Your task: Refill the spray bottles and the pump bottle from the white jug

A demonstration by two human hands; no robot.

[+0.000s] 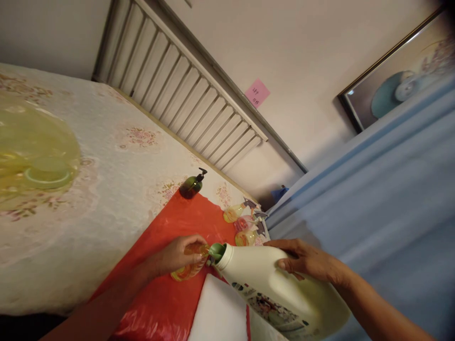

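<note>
Along the wall, a radiator [185, 85] is seen behind a flowered tablecloth [117, 166]. By the left hand [177, 254], a small bottle [182, 273] is gripped over a red sheet [156, 293]; by the right hand [309, 260], a large bottle [261, 267] is held tilted, with its green spout [215, 251] at the small bottle's mouth. Pouring seems to be the step in hand, but whether liquid flows cannot be told. Next, a slow, steady tilt is probably required. Beyond the left hand, to its right, three spray bottles [243, 223] are grouped, and could be knocked. Between the hands, nearer, a white slab [216, 308] is placed. Ahead of the left hand, a pump bottle [191, 187] is seen; farther left, a yellow basin [72, 135].
</note>
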